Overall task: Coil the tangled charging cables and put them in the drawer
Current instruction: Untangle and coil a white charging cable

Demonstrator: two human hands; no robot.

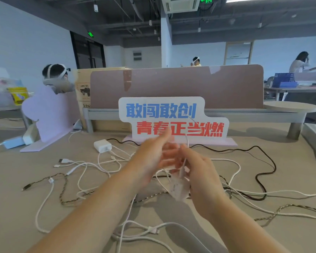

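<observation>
Nearest us: white cable [154, 230] lies in loose loops on the worktop [11, 216] between our forearms, its long run going left to right.
Held cable: thin white lead [187, 141] rises nearly upright from our right hand [201, 174], then arcs rightward in front of the sign [173, 119].
Charger block: blurred white block [178, 190] hangs below our hands, above the worktop.
Right grip: fingers curled, pinching the thin white lead.
Left grip: left hand [153, 157] is raised, fingers stretched and blurred, thumb up, gripping nothing; whether it touches the lead we cannot tell.
Tangle: braided cable [63, 189] and black cable [274, 164] sprawl uncoiled across the worktop.
Behind: white adapter [102, 146].
</observation>
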